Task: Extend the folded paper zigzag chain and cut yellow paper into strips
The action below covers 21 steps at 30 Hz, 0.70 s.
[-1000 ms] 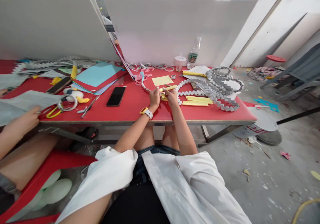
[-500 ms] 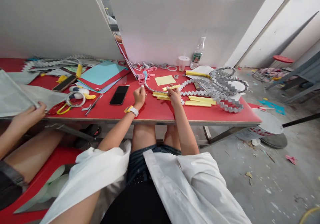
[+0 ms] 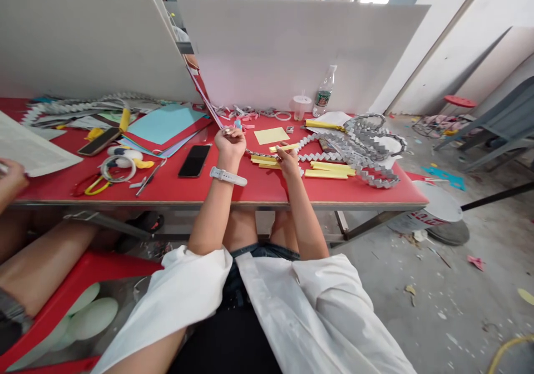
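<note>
My right hand (image 3: 289,163) pinches a folded yellow paper strip (image 3: 275,149) above the red table. Palm turned up and fingers curled, my left hand (image 3: 231,143) is closed beside some small pink folded paper pieces (image 3: 249,119); whatever lies inside it, if anything, is hidden. Between my hands runs a thin grey braided strand (image 3: 262,154), passing close to the right fingers. More yellow strips (image 3: 267,163) lie under it, and another stack of yellow strips (image 3: 331,169) rests to the right. A grey zigzag paper chain (image 3: 319,156) spreads toward the table's right end.
A black phone (image 3: 194,161) lies left of my left wrist. Behind stand a lidded cup (image 3: 302,107), a water bottle (image 3: 325,93) and a white board (image 3: 308,51). Scissors (image 3: 98,183) and coloured paper (image 3: 167,123) are farther left, near another person's hand (image 3: 11,182).
My left hand has moved up and away from me, turning palm up. My right hand keeps its hold on the yellow strip. The other person's hand has shifted left with their white sheet.
</note>
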{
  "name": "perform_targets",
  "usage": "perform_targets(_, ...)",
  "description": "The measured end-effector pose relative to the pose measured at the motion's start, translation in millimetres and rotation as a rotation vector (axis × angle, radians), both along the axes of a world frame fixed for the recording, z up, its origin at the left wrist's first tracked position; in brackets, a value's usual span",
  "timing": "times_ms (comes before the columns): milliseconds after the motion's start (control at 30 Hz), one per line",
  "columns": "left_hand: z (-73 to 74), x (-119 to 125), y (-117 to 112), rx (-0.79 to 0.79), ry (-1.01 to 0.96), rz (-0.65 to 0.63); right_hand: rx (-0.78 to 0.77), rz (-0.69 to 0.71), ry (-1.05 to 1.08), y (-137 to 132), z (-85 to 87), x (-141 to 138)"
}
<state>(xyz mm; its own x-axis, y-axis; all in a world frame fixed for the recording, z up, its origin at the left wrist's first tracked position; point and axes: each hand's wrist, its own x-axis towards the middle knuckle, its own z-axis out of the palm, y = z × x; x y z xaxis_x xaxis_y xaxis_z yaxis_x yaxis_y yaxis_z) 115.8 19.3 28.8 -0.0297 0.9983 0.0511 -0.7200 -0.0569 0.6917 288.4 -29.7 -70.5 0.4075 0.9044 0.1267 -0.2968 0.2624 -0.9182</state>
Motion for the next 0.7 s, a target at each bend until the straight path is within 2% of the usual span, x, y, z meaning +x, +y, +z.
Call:
perform_targets(233,-3.7,-1,-1,-0.003,-0.037,-0.022,0.007,0.051,-0.231,-12,12.1,-14)
perform_targets(433,3.6,-10,11,0.012,-0.055,-0.008,0.051,-0.022,-0.383,-42,37.4,-48)
perform_targets(500,3.3,-8,13,0.006,-0.070,0.003,0.066,0.047,-0.425,-60,46.4,-68)
perform_targets(567,-0.1,-4,13,-0.009,-0.085,0.011,0.106,0.208,-0.515,-77,52.9,-89)
perform_targets(700,-14.8,5,14,-0.076,-0.085,0.009,0.092,0.232,-0.588,-95,56.2,-110)
